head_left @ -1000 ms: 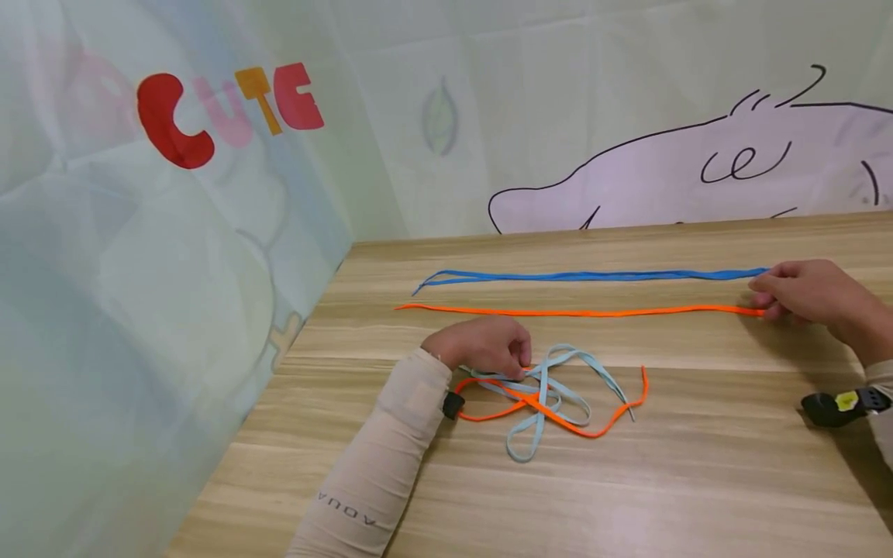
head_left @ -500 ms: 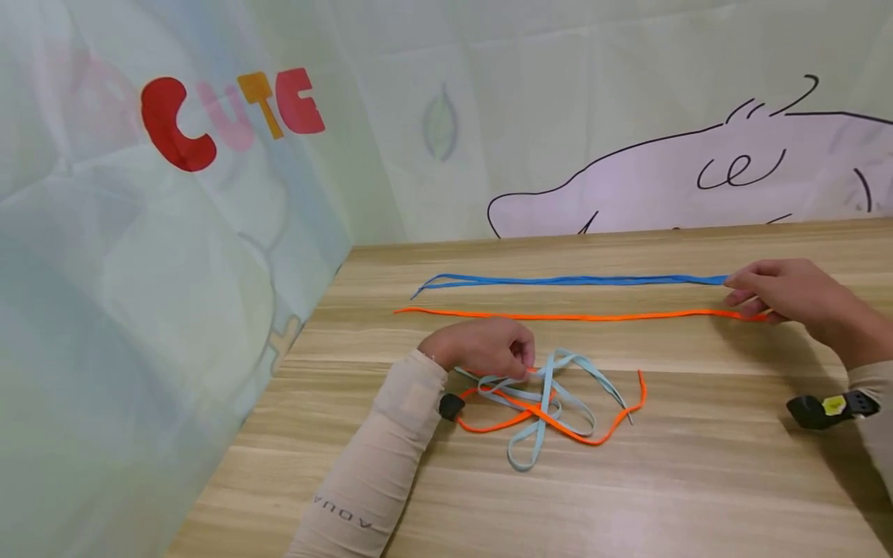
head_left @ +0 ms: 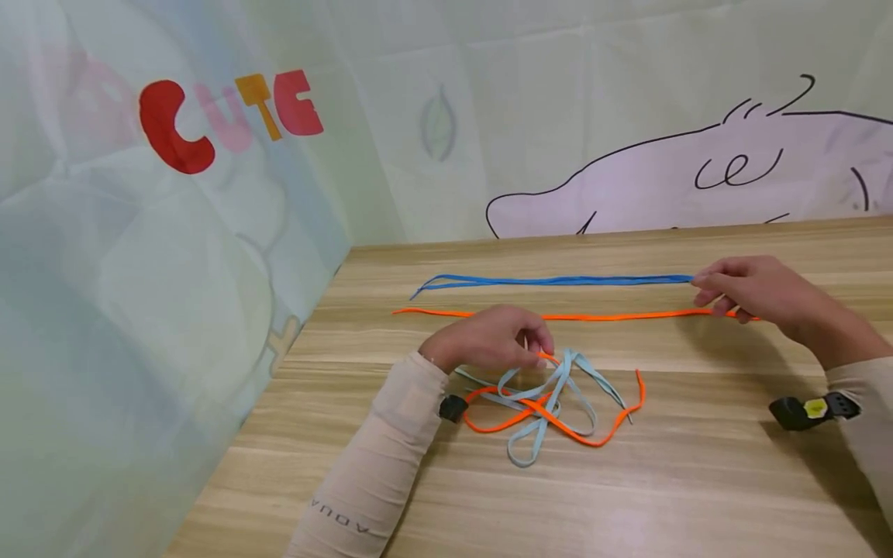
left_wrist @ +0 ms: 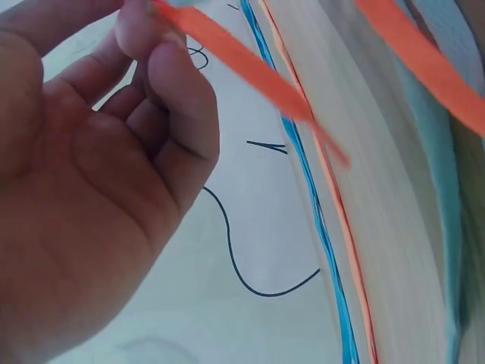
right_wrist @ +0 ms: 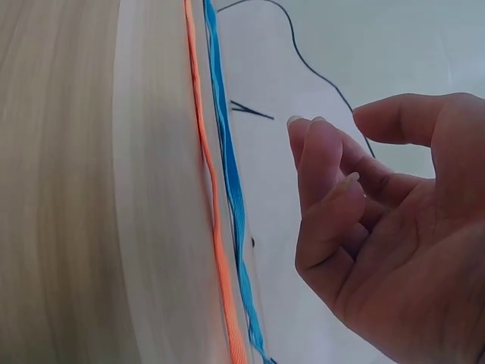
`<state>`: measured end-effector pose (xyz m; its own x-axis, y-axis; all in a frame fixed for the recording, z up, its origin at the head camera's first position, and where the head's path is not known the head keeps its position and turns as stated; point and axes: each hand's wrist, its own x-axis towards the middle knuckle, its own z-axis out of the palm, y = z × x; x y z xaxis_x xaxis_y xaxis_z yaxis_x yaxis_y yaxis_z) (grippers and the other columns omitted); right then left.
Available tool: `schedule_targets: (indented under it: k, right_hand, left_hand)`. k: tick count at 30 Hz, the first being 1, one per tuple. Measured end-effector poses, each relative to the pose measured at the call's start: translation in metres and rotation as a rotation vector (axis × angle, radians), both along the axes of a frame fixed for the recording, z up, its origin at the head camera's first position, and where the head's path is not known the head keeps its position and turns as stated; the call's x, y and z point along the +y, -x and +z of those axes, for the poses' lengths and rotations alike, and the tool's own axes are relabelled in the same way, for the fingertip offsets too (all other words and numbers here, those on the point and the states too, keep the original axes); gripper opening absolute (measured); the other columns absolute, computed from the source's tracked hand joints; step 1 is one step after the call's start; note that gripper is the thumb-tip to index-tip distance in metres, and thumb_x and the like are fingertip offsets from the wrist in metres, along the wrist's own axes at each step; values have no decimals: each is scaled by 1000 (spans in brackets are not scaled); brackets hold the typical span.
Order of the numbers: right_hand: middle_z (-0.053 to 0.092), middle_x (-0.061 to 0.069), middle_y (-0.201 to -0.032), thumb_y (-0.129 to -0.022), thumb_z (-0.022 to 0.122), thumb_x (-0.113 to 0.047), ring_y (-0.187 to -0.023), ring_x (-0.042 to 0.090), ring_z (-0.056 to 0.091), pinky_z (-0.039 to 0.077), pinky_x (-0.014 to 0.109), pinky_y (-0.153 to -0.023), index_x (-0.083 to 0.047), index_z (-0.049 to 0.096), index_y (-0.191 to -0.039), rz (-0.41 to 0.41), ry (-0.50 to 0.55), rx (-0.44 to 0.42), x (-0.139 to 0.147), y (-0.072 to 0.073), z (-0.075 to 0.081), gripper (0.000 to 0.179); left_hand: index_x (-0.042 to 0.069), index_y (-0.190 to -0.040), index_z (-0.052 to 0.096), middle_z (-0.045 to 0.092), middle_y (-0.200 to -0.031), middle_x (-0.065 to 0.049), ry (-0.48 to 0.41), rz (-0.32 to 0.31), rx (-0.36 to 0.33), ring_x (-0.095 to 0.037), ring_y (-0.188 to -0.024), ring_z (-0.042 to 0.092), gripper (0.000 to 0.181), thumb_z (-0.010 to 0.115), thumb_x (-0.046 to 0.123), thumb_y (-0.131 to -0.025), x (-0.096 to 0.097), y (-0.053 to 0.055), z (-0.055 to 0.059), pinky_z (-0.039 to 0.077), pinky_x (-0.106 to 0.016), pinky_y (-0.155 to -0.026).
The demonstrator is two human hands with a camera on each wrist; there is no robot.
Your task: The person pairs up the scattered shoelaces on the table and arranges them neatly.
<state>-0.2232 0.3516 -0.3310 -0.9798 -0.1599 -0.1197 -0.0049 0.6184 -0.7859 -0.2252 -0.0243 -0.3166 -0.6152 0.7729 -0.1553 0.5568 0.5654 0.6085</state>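
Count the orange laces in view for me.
2 visible: a straight orange lace lying on the near side of the blue strands, and a tangled orange lace looped with the pale lace, pinched by the left hand. More could be hidden there.

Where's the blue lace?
Head view: the blue lace lies at the back of the table, just beyond the straight orange lace, leading to the right hand.

The right hand point(head_left: 749, 298) has moved leftward. The left hand point(head_left: 491, 339) has risen slightly, lifting part of the tangled orange lace point(left_wrist: 244, 64).
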Motion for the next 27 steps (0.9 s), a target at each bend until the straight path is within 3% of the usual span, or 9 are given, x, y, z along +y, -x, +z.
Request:
schedule_targets:
  k: [15,24,27]
  right_hand:
    - [65,14,-104,-105,54,-33,-85,23,62,50,31,-64,1,59,-123,130,6,0,-42,-11,9,39]
    - [66,10,-101,-106,53,-25,-84,22,62,49,31,-61,0,58,-125,197,28,-17,-64,-15,6,32]
    - [66,9,-100,-104,55,-26,-82,23,62,50,32,-60,-1,59,-124,235,18,-18,-73,-18,6,32]
  left_hand:
    - [16,-89,69,66,-84,5,-87,-47,-7,-15,-79,61,10,77,12,-89,3,-2,6,50,-26,-70]
    - [13,-91,69,66,-82,2,-221,-59,-66,-17,-77,61,8,77,16,-91,4,-4,5,51,-26,-71]
    - [12,-92,69,65,-82,2,-245,-58,-57,-16,-76,60,6,74,16,-93,5,-5,6,50,-26,-72]
